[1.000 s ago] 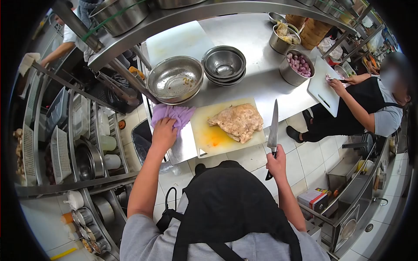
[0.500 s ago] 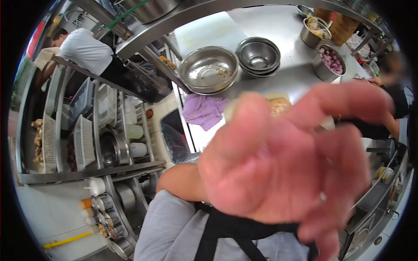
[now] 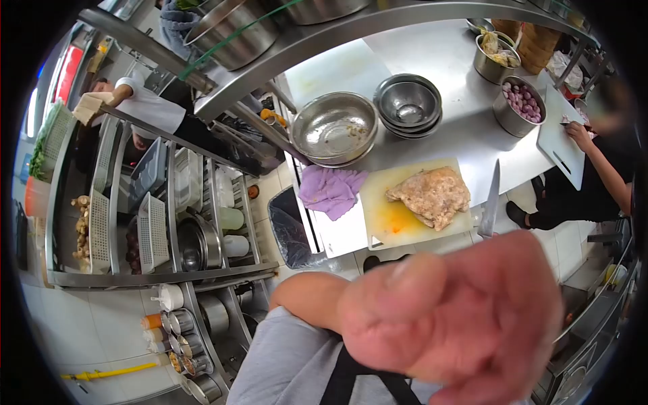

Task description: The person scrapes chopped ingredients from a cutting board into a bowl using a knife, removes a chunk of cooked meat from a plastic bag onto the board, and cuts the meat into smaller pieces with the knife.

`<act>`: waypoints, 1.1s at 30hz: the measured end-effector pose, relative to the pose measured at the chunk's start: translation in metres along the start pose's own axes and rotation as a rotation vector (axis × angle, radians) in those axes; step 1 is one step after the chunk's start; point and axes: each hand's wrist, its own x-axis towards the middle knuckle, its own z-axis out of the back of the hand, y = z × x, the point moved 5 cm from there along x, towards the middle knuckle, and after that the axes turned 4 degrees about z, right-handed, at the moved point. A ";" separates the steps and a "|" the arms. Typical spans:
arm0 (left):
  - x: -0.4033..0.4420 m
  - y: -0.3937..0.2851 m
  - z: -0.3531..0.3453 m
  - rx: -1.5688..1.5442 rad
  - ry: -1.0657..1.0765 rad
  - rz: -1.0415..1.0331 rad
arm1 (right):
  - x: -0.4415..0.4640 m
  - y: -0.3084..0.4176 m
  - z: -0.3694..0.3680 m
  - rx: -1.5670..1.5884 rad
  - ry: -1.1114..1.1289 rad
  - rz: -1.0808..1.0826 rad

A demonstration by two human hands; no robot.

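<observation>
My left hand [image 3: 452, 317] is raised close to the camera, large and slightly blurred, with its fingers curled in and no object visible in it. It covers my right hand and the knife's handle. Only the blade of the knife [image 3: 491, 199] shows, pointing up at the right of the cutting board [image 3: 378, 192]. On that yellowish board lies a large pale, browned piece of meat [image 3: 435, 199], with an orange stain beside it. A crumpled purple cloth [image 3: 331, 190] rests left of the board, touched by neither hand.
Behind the board stand a wide metal bowl [image 3: 334, 128] and stacked smaller bowls [image 3: 408, 104]. A pot of shallots [image 3: 520, 106] is farther right, near a person in dark clothing at a white board [image 3: 563, 142]. Racks [image 3: 162, 275] and another person are at the left; a metal shelf [image 3: 378, 19] runs overhead.
My left hand has left the purple cloth and come up to the camera; its spread fingers have since curled in. The view has shifted, and the knife blade shows again.
</observation>
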 end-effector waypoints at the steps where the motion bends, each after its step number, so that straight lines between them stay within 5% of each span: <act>1: 0.000 -0.006 0.013 0.083 -0.075 0.016 | 0.002 -0.002 0.003 -0.003 -0.001 0.011; 4: -0.026 -0.041 0.082 0.503 -0.490 0.094 | 0.003 -0.014 0.013 0.003 -0.003 -0.004; 7: -0.127 -0.117 0.197 0.734 -1.361 0.072 | 0.001 -0.004 0.019 0.008 -0.033 -0.003; 9: -0.190 -0.159 0.258 0.699 -1.671 -0.014 | 0.001 -0.009 0.026 0.003 -0.036 -0.008; 15: -0.158 -0.169 0.315 0.877 -1.655 -0.201 | -0.001 -0.008 0.046 0.004 -0.078 -0.018; 20: -0.125 -0.172 0.362 0.836 -1.625 -0.152 | -0.009 -0.005 0.058 0.017 -0.137 -0.040; 23: -0.107 -0.168 0.378 1.020 -1.535 0.128 | -0.014 -0.008 0.063 0.016 -0.160 -0.046; 26: -0.113 -0.172 0.361 1.555 -1.364 0.445 | -0.012 -0.010 0.066 0.007 -0.158 -0.037; 33: -0.209 -0.188 0.211 2.271 -1.151 0.832 | -0.006 -0.002 0.048 -0.040 -0.057 -0.011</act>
